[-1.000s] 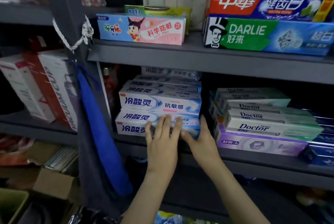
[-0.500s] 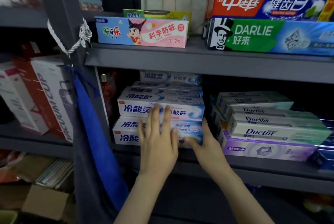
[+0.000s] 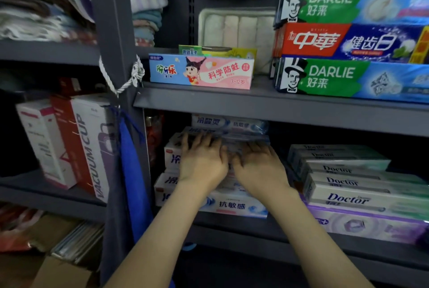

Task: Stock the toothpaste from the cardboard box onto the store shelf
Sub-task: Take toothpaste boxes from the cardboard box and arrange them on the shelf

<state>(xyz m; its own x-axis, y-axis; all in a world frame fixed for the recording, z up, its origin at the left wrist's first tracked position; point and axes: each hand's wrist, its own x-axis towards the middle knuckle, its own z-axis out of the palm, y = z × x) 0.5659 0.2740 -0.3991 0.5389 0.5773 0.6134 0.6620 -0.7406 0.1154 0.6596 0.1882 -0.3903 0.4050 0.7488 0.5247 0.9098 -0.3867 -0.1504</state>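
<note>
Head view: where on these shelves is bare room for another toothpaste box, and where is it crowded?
The upper shelf is bare between the pink children's box and the Darlie stack. Headroom shows above the Doctor boxes. Crowded: the blue-white stack, under the left hand and right hand, nearly reaches that shelf.
</note>
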